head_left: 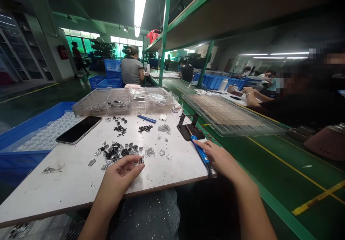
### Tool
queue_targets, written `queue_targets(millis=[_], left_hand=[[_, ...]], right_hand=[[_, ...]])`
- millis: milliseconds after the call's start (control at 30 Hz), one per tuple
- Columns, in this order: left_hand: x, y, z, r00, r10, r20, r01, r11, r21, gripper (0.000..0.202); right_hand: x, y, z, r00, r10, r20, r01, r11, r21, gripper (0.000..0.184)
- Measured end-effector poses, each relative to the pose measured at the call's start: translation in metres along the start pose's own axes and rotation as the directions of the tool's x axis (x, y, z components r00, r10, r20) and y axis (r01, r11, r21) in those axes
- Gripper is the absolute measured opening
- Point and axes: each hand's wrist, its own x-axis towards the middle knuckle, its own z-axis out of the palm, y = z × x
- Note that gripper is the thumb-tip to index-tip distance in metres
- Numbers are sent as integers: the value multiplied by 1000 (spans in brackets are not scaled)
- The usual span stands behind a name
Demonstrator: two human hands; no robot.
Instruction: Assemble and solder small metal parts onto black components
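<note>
Between the thumb and forefinger of my left hand (122, 171) is a small metal part (141, 161), silvery with a dark face. This hand is above the front of the white table. My right hand (219, 157) is closed at the handle of a blue pen-shaped corded tool (201, 151), its forefinger lying along it; the thumb is hidden. The tool's metal shaft points away from me and rests at a black stand (191, 130). Just beyond my left hand lies a heap of dark and silvery metal parts (114, 152). Small piles of silvery pieces (150, 152) and black pieces (145, 129) lie farther back.
A phone (79, 129), a blue pen-like tool (147, 119) and a white earbud case (162, 117) lie on the table (72, 175). Behind them stands a clear compartment box (94, 98). At left is a blue crate (64, 107) of white pieces. Several people sit farther off.
</note>
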Motion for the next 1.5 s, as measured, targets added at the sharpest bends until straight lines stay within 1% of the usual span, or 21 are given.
queue_targets(millis=[33,100,233,267,333,400,433,500,533,633,733,800,867,933,1000,1133,1233,1333,1400,1467,1500], left_hand=[[0,0,0,1000,-10,-3,10,1000,-17,44],[0,0,0,999,-29,-18,28,998,-63,43],[3,-2,-2,997,-56,-47,52,995,-85,44],[4,-3,-3,997,-62,-39,59,996,-73,44],[5,-4,-5,996,-85,-3,84,995,-53,45],[6,-6,-8,992,-123,34,124,991,-46,46],[6,-6,-9,988,-147,45,149,988,-50,46],[7,-8,-11,981,-185,50,188,980,-61,50],[8,-10,-12,977,-208,55,211,975,-67,51],[11,-13,-14,969,-236,70,241,968,-68,54],[13,-15,-15,968,-235,92,239,970,-42,55],[14,-15,-15,968,-226,108,231,972,-35,54],[14,-15,-15,967,-216,133,224,973,-47,52],[14,-16,-14,965,-212,155,223,973,-64,49],[14,-16,-14,964,-212,162,227,971,-77,47],[13,-17,-13,959,-237,159,252,964,-86,48],[11,-15,-13,952,-263,160,280,955,-99,49],[11,-13,-11,951,-259,171,282,951,-125,49],[11,-13,-11,953,-251,171,279,947,-161,50],[12,-15,-11,955,-251,160,281,938,-203,52],[13,-16,-11,956,-248,156,279,933,-226,53]], right_hand=[[1,-1,2,999,-48,-4,48,998,-31,67],[2,-3,6,993,-108,-55,105,993,-55,66],[0,-6,7,975,-148,-165,143,989,-45,62],[-2,-7,7,971,-145,-190,141,989,-39,57],[-8,-9,7,958,-132,-254,129,991,-30,41],[-15,-13,8,938,-115,-328,112,993,-28,25],[-19,-14,9,924,-108,-367,104,994,-30,21],[-24,-17,12,886,-94,-454,89,995,-32,18],[-25,-18,14,857,-85,-508,80,996,-32,18],[-26,-21,19,753,-64,-655,69,997,-18,19],[-23,-29,22,660,-50,-750,96,995,18,26],[-20,-37,23,619,-32,-784,124,991,57,30],[-16,-48,25,598,-8,-801,155,982,106,32],[-11,-60,28,593,14,-805,188,970,155,35],[-6,-71,33,602,14,-798,234,953,193,37],[2,-92,38,655,-49,-754,358,899,253,37],[4,-109,34,680,-57,-731,426,842,330,37],[5,-126,26,698,-35,-715,474,772,424,27],[5,-134,20,724,33,-689,479,696,536,17],[4,-138,16,749,145,-646,458,591,664,5],[4,-138,15,757,196,-623,448,539,713,3]])
